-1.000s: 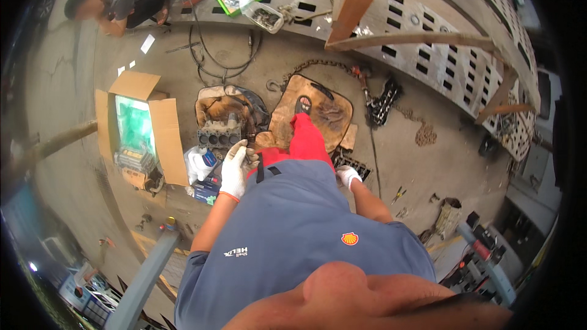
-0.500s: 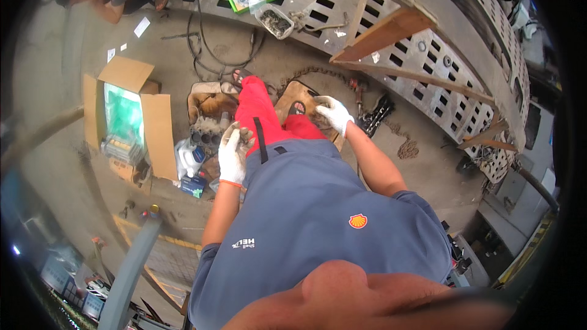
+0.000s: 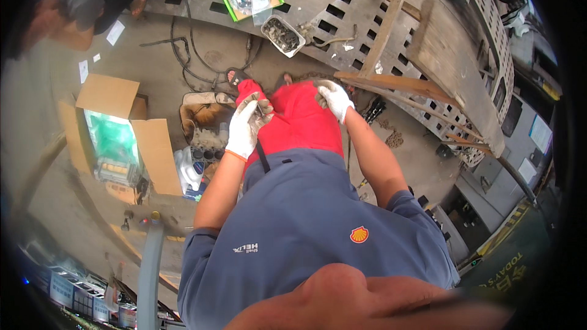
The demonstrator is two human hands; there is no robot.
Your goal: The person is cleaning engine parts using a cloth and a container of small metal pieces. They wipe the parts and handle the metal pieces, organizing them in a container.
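Note:
My left hand, in a white glove with a soiled grey palm, is raised in front of my red trousers. Its fingers are bent inward, and whatever they may hold is too small to make out. At the other side of my lap, my right hand, gloved alike, has loosely bent fingers set apart, with nothing seen in them. Left of my left hand lie a dirty engine block with round bores and a white plastic jug.
An open cardboard box with green wrapping stands left. A perforated metal platform bears a parts tray, a green-edged box and wooden boards. Black cable crosses the floor. A person crouches at upper left.
My view has shifted, and more of my red trousers shows. Both hands sit higher in the picture, the left one farther right. The cardboard box and the crouching person now appear farther left.

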